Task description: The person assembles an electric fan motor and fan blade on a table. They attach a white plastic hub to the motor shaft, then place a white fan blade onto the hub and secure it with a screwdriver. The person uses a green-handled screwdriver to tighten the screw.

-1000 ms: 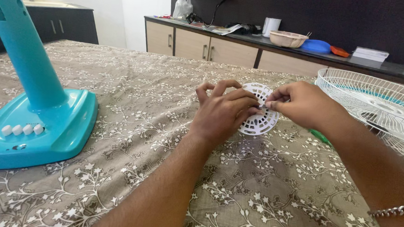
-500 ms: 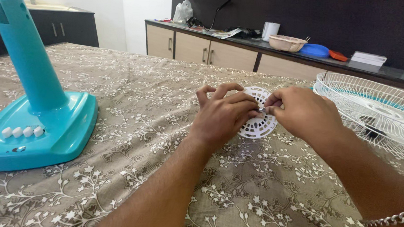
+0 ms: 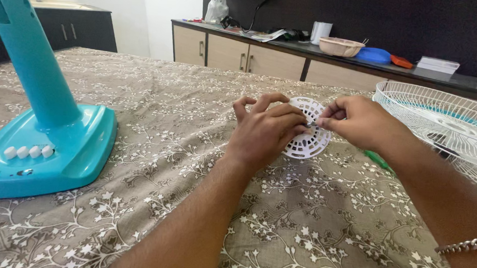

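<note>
Head cam shows basically nothing shifted over the last second: your left hand (image 3: 263, 133) is still cupped over the white round slotted plastic cover (image 3: 307, 134), fingers curled onto its face and holding it tipped up on the floral bedsheet (image 3: 206, 126). Your right hand (image 3: 355, 122) is still pinching something tiny at the cover's middle, thumb and forefinger pressed together. Can't tell what the small piece is, it's hidden by your fingertips. Only the view wobbled a bit. So to me you're still fiddling at that centre spot. The teal fan stand (image 3: 40, 122) sits well off left, the white wire fan guard (image 3: 443, 124) near right.
</note>
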